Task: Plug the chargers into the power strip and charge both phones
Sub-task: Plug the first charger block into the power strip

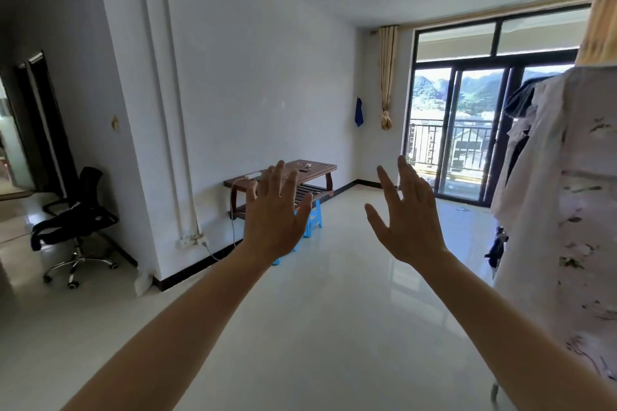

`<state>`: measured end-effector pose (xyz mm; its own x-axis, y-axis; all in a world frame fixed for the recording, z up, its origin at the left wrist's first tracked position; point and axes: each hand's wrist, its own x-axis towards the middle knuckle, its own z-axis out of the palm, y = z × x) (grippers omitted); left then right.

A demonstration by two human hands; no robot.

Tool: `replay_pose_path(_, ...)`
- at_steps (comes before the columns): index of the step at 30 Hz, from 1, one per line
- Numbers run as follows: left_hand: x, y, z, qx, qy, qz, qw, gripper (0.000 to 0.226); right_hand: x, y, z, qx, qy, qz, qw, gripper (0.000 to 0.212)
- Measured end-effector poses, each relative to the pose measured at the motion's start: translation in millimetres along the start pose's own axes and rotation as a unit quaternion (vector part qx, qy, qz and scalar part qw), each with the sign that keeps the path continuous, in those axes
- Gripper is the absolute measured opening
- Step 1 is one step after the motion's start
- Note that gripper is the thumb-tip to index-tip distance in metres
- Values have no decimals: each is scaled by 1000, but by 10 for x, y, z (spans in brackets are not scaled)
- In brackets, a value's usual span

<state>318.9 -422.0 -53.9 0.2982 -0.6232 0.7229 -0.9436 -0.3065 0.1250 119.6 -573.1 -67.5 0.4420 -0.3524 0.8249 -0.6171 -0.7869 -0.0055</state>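
Both my hands are raised in front of me with fingers spread and nothing in them: my left hand (272, 210) and my right hand (405, 210). Far across the room a low dark wooden table (325, 167) stands against the white wall. On its top lies a white power strip (251, 175), whose white cord (232, 210) hangs down to a wall outlet (192, 239) near the floor. Small items, a dark phone (304, 170) and a white charger with cable (306, 164), lie on the tabletop; they are too small to tell apart clearly. My left hand hides part of the table.
A blue plastic stool (314, 215) stands in front of the table. A black office chair (75, 220) is at the left by the wall. Hanging clothes (567, 210) fill the right side. Glass balcony doors (467, 130) are at the back. Glossy white floor tiles stretch between me and the table.
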Motion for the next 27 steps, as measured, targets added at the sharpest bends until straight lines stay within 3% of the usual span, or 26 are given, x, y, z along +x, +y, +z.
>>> replay_pose_path(6, 1177, -161, 1390, 15, -25, 8, 1000, 60, 790, 852, 1453, 0, -29, 22, 999, 76)
replay_pose_path(12, 2389, -639, 2314, 44, -13, -6, 999, 60, 1832, 1387, 2763, -9, -65, -5, 998, 79)
replay_pose_path(27, 4831, -2821, 5113, 81, -80, -13, 993, 67, 4104, 1826, 6717, 0, -158, -56, 986, 81)
